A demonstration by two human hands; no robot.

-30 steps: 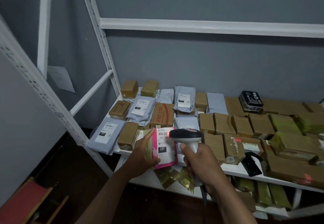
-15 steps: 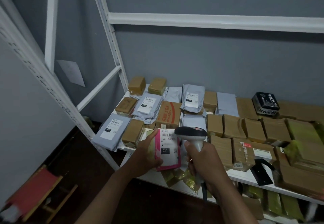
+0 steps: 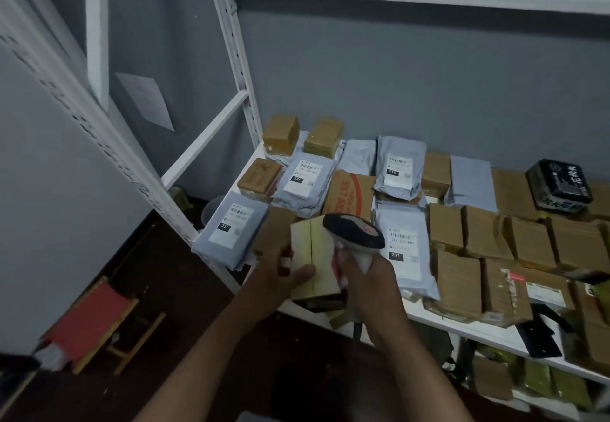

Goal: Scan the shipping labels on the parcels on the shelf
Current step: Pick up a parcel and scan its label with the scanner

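My left hand point(image 3: 280, 273) grips a pale yellow box-shaped parcel point(image 3: 313, 256) at the front left of the white shelf point(image 3: 462, 326). A pink edge shows on the parcel's right side; its label is turned out of sight. My right hand point(image 3: 369, 279) holds a black-and-grey barcode scanner point(image 3: 355, 231) just right of the parcel, its head over the parcel's top corner. Grey mailer bags with white shipping labels lie around: one at the left edge point(image 3: 231, 226), one right of the scanner point(image 3: 404, 250), two further back point(image 3: 302, 179) point(image 3: 399, 167).
Brown taped parcels point(image 3: 475, 233) cover the shelf's middle and right. A black box point(image 3: 558, 187) sits at the back right. White upright posts point(image 3: 237, 58) stand left of the shelf. A red stool point(image 3: 89, 319) is on the dark floor lower left. More parcels fill the lower shelf point(image 3: 541, 382).
The pink labelled face I was scanning has turned away, and the yellow side of the parcel faces me. The red scan light is gone. My view has shifted left.
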